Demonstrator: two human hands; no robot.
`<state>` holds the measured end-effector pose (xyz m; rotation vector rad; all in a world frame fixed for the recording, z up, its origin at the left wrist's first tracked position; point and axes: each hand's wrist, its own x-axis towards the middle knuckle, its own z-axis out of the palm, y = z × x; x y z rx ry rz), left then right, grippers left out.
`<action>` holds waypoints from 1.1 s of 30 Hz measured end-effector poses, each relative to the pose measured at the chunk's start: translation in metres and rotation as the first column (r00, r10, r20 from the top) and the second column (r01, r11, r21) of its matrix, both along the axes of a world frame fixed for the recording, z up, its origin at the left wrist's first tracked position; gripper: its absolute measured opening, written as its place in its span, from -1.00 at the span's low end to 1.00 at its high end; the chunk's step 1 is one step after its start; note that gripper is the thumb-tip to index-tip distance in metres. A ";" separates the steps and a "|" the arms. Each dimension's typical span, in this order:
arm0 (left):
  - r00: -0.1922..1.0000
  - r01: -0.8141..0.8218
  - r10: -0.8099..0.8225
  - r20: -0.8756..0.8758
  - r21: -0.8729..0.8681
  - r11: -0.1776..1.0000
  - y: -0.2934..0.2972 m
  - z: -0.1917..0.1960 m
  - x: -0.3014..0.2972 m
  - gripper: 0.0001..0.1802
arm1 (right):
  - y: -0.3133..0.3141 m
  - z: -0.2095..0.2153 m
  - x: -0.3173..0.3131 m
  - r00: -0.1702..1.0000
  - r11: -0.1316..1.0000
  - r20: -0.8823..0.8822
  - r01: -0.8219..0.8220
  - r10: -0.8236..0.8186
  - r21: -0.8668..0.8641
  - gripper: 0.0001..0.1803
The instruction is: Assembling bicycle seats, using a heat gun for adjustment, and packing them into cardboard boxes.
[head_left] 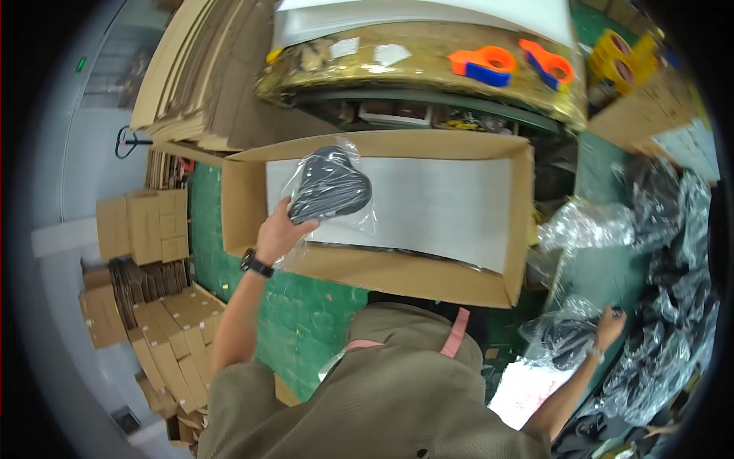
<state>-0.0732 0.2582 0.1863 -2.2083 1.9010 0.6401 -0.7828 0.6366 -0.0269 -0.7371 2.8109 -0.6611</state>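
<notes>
My left hand [281, 233], with a dark watch on its wrist, grips the lower end of a black saddle-shaped piece [333, 183] wrapped in a clear plastic bag. It is over the left part of a long open cardboard box [420, 287], which is lined with a white sheet [443, 199]. Far to the right, my right hand [609, 327] is closed at the edge of a clear bag with dark contents [566, 336]. A small black part shows at its fingertips; what it is I cannot make out.
Beyond the box, a workbench [420, 38] carries two orange-and-blue tape dispensers [486, 66]. Flat cardboard [237, 69] leans at the back left, and cartons [164, 336] are stacked at left. More plastic-wrapped items [650, 306] and yellow tape rolls [615, 61] are on the right.
</notes>
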 end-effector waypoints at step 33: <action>0.851 0.145 0.018 -0.525 0.269 0.952 -0.088 -0.129 0.097 -0.26 | -0.467 0.083 0.634 0.108 0.733 0.787 -0.456 0.608 -0.504 -0.28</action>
